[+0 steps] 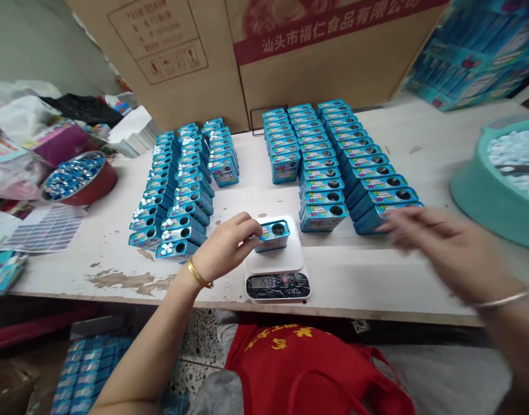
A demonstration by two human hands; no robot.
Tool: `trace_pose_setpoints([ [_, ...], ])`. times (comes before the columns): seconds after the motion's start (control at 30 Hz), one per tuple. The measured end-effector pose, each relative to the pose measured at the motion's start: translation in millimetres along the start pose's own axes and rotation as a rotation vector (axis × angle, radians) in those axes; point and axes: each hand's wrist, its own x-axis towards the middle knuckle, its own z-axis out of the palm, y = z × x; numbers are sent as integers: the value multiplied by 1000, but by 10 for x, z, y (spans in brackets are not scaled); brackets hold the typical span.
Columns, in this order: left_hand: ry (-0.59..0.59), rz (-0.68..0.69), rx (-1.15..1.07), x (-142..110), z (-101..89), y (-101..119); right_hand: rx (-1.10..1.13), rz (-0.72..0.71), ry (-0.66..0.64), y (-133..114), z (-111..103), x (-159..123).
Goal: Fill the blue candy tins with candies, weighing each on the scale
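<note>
A small blue candy tin with a dark round hole in its top stands on a white kitchen scale, whose display seems to read 1573. My left hand, with a gold bracelet at the wrist, pinches the tin's left end. My right hand, smeared by motion, is at the front of the right-hand rows of blue tins; whether its fingers touch the nearest tin I cannot tell. On the left stand more blue tins, many with white candies heaped on top beside the holes.
At the right is a green tub of white candies with a scoop in it. A red bowl of blue wrapped pieces sits at the left. Cardboard boxes wall off the back. Packs of blue tins are stacked at the far right.
</note>
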Motion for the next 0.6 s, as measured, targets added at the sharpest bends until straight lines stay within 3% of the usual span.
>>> trace_pose_setpoints([
  [0.1, 34, -13, -30, 6, -30, -18, 525, 313, -548, -180, 758, -399],
  [0.17, 39, -30, 21, -6, -26, -22, 753, 441, -701, -317, 1158, -573],
  [0.23, 18, -39, 116, -23, -7, -13, 881, 483, -725, -417, 1388, -635],
  [0.3, -8, -38, 207, -34, 14, 3, 951, 494, -713, -464, 1472, -621],
  [0.47, -52, 8, 283, -33, 21, 2, 1054, 549, -690, -450, 1453, -531],
  [0.6, -30, 48, 159, -40, 17, 1, 1111, 601, -656, -452, 1467, -524],
])
